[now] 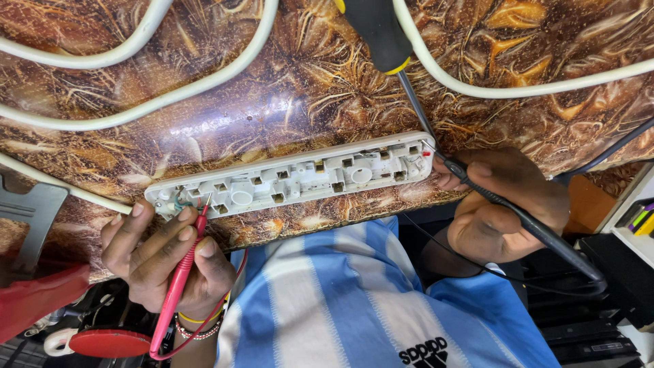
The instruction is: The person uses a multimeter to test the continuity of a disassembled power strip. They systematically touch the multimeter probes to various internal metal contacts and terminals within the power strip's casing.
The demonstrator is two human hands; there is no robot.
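Opened long white plastic power strip (293,178) lying mid-table, casing already off, contacts under test: left hand (167,255) pinching red probe (182,272) at eight o'clock, right hand (507,208) pinching black probe (518,218) at three o'clock.

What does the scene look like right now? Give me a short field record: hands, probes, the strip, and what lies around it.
left hand: holds red probe, tip at the strip's left end
right hand: holds black probe, tip at the strip's right end
power strip: white, opened, lying lengthwise near the table edge
table: glossy brown patterned top
screwdriver: black and yellow handle, lying behind the strip
white cables: looped across the table
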